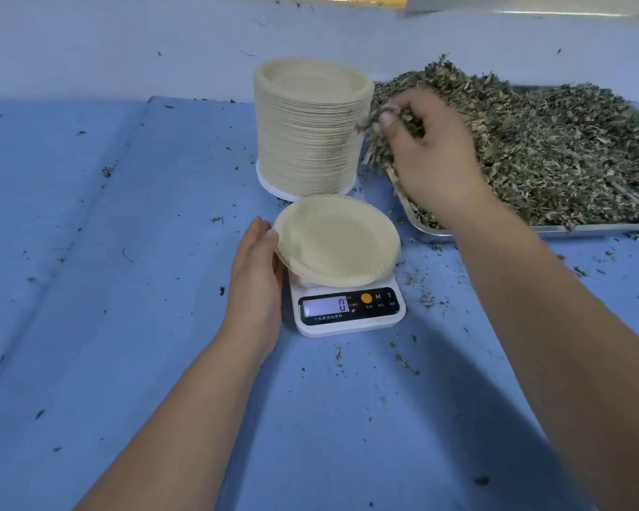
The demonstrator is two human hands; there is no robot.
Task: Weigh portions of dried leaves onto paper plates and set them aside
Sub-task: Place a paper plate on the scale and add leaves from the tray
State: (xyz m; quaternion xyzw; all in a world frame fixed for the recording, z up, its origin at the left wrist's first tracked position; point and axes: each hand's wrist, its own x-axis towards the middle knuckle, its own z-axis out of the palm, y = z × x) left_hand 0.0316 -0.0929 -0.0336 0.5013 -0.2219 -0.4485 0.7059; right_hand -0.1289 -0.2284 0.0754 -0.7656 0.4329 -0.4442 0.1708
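Nearest the lens: left forearm (185,411) and right forearm (569,344), bare, entering from the lower edge and reaching toward mid-view.

Beneath everything, blue surface (89,252), creased and sprinkled with leaf crumbs. At right, metal tray (587,227) heaped with dried leaves (550,142), piled above the rim. Just left of the tray, tall stack of plates (307,134), upright behind the scale. At centre, one empty paper plate (336,239), seated on a white scale (347,326) and overhanging it at left, right and rear; possibly not quite level.

Right grip (432,153): closed round a handful of leaves (377,138), raised over the near left corner of the heap, well apart from the plate. Left grip (255,260): wide, fingers straight and together, laid against the plate's left rim. Smallest, display (325,306), showing zero.

Step in hand, by judgement: carrying a first handful to the plate.
- Check the plate for level seating, then lift the left grip clear before reading, to avoid falsifying the weight.
- Bring the handful low over the plate's centre and release gradually, watching the display.
- Finish with small pinches and return any excess to the tray.
- Expect light, flaky shedding along the way.
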